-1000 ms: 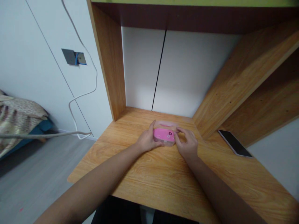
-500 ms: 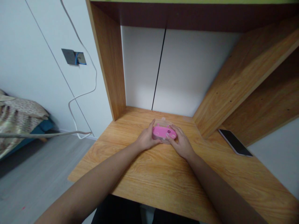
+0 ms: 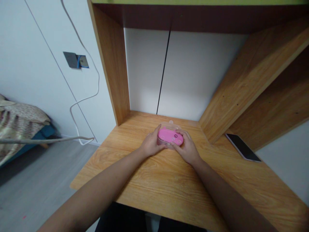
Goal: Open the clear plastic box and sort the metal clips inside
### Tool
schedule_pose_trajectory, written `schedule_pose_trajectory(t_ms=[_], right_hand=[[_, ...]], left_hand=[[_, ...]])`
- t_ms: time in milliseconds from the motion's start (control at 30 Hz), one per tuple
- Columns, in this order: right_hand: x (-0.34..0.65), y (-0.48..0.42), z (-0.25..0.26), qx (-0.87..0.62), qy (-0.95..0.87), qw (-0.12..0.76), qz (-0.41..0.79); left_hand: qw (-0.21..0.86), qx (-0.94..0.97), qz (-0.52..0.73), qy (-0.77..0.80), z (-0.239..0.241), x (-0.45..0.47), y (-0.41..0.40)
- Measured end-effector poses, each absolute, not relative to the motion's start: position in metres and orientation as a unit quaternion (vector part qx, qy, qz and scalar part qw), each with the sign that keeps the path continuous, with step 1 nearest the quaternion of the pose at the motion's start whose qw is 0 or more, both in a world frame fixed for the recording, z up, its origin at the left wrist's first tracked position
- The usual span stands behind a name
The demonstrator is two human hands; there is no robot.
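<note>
A pink oval case (image 3: 167, 134) with small ring-like marks on top sits between my two hands at the middle of the desk. Clear plastic (image 3: 171, 125) with a small tab shows behind it and along its near side; how the two parts join is unclear. My left hand (image 3: 151, 144) grips the left end, thumb in front and fingers on the far side. At the right end, my right hand (image 3: 189, 149) curls around the case, its thumb at the near edge. Both palms hide the ends of the case.
On the wooden desk (image 3: 149, 183), a dark-screened phone (image 3: 242, 147) lies at right. Wooden panels and an overhead shelf frame the desk. A white cable (image 3: 98, 79) hangs by an opened wall socket (image 3: 76, 60) at left, above a cloth-covered bed (image 3: 23, 120).
Against half a second ago, the pink case is turned slightly in my hands, so its marks look shifted. My right thumb has slid down toward the near edge.
</note>
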State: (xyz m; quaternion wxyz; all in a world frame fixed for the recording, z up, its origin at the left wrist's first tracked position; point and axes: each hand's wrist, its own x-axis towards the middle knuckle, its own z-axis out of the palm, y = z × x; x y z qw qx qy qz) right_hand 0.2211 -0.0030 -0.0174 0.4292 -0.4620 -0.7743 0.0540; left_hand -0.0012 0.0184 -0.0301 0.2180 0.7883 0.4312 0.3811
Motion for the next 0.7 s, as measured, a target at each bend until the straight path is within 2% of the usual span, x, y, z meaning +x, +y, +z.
schedule_pose_trajectory(t_ms=[400,700], right_hand=[[0.221,-0.006,-0.013,-0.484,-0.748,0.454,0.029],[0.222,-0.005,-0.015,-0.459,-0.763,0.453,0.039]], left_hand=[[0.224,0.774,0.404,0.433,-0.031,-0.005,0.025],[0.176,0.776,0.409,0.447,-0.031,-0.006,0.025]])
